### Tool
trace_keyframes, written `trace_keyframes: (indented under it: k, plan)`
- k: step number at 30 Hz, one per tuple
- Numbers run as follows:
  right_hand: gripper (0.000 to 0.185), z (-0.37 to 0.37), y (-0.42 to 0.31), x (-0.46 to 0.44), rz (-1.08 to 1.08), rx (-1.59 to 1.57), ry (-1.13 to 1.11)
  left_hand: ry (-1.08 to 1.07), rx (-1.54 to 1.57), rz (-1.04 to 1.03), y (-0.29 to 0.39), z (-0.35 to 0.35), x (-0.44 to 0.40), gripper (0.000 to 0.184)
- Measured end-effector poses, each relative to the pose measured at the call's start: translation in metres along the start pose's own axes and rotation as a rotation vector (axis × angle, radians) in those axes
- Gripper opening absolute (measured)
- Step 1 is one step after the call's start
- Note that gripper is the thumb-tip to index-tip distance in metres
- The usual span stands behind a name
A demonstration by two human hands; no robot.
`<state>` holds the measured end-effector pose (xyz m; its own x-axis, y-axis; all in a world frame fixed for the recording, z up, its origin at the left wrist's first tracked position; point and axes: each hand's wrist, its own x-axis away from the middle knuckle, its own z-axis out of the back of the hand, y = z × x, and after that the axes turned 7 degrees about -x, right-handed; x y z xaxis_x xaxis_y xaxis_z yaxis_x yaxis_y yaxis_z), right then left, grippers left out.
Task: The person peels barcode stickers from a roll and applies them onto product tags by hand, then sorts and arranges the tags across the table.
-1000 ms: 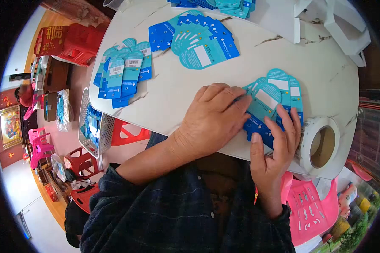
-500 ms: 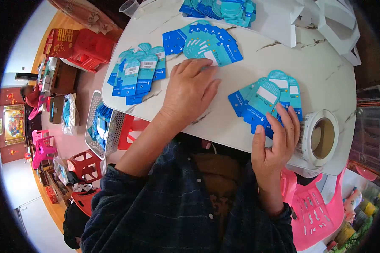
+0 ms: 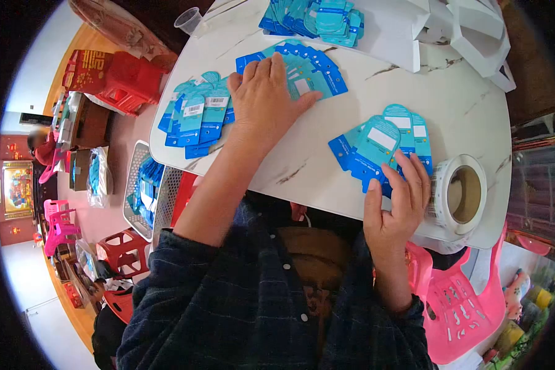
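Observation:
My left hand [image 3: 268, 102], fingers spread, rests over the left part of a fanned group of blue and teal cards [image 3: 317, 77] at the middle back. Its fingertips hide some of those cards. My right hand [image 3: 399, 200] has its fingers apart, with the fingertips on the lower edge of another group of cards [image 3: 379, 140] bearing white label areas. Left of my left hand lies a third group [image 3: 194, 114], with barcodes showing. A roll of labels [image 3: 459, 197] stands just right of my right hand.
More cards [image 3: 333, 21] lie in a white open box [image 3: 391, 46] at the back. A clear cup [image 3: 189, 20] is at the back left. Below the table's left edge stands a white basket [image 3: 140, 206] of cards. A pink chair [image 3: 459, 308] is at lower right. A person [image 3: 45, 148] is far left.
My left hand has moved from the right-hand cards leftward and back to the middle fan. My right hand stays by the right-hand cards. The view has shifted slightly.

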<state>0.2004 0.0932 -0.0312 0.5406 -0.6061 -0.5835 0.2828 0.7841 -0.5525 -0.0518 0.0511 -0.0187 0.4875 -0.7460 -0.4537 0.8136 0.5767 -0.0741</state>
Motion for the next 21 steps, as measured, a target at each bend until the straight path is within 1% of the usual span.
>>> trace_keyframes:
  k: [2, 8, 12, 13, 17, 21]
  plan:
    - [0.027, -0.001, 0.001, 0.0, -0.006, -0.011, 0.006, -0.081, -0.026, 0.025, 0.001, 0.0, -0.004, 0.077]
    - [0.027, 0.001, 0.0, -0.001, -0.005, -0.006, -0.008, -0.098, -0.017, -0.006, -0.001, -0.004, -0.011, 0.076]
    - [0.024, 0.002, -0.002, -0.002, -0.021, -0.04, -0.004, -0.201, 0.015, -0.012, -0.005, -0.004, -0.023, 0.08]
    - [0.024, 0.002, -0.001, -0.002, -0.02, -0.042, -0.002, -0.199, 0.014, -0.013, -0.005, -0.003, -0.026, 0.08]
    - [0.027, 0.002, 0.001, -0.002, 0.007, -0.036, -0.006, -0.401, 0.081, 0.039, -0.007, 0.002, -0.044, 0.077]
    - [0.027, 0.0, 0.003, 0.0, 0.014, -0.059, 0.024, -0.453, 0.145, 0.045, -0.01, 0.002, -0.053, 0.071]
